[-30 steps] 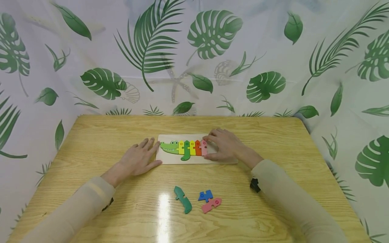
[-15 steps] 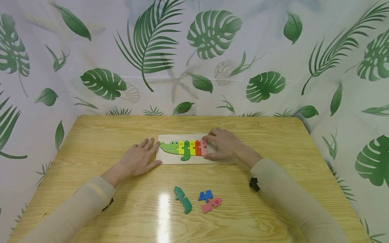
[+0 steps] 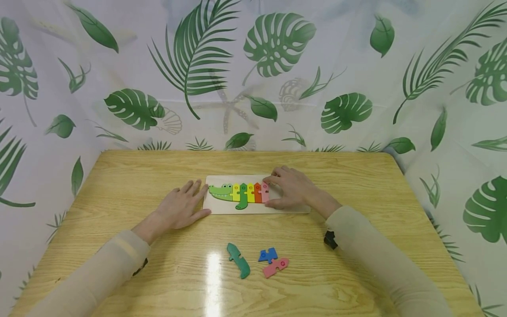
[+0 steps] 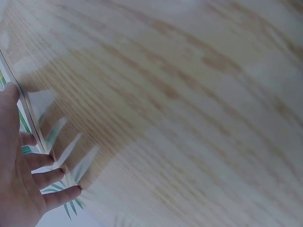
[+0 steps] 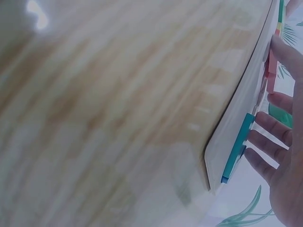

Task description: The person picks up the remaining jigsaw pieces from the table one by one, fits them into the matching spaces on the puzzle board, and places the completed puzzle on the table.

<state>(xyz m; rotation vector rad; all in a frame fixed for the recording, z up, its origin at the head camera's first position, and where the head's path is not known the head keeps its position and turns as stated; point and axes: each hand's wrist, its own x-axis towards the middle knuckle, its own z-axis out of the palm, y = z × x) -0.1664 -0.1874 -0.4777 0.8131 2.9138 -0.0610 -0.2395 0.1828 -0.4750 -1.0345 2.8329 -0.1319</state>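
A pale wooden puzzle board [image 3: 225, 209] carries crocodile pieces: a light green head [image 3: 220, 192], then yellow, green, yellow and orange-red segments. My right hand [image 3: 294, 190] pinches a pink puzzle piece [image 3: 264, 193] at the right end of that row, forefinger at its top, thumb at its bottom. In the right wrist view, a teal piece [image 5: 238, 149] also lies on the board below the other fingers; the head view hides it behind the hand. My left hand [image 3: 180, 207], fingers spread, rests on the table with thumb and forefinger against the board's left edge.
Three loose pieces lie nearer the front of the wooden table [image 3: 158, 281]: a dark green leg piece [image 3: 239, 260], a blue piece [image 3: 268, 254] and a pink piece [image 3: 276, 267]. A leaf-patterned cloth [image 3: 253, 88] hangs behind and at both sides.
Hardly anything differs. The right hand and forearm have shifted very slightly left, with the pink puzzle piece still pinched. The left hand and the loose pieces stay put.
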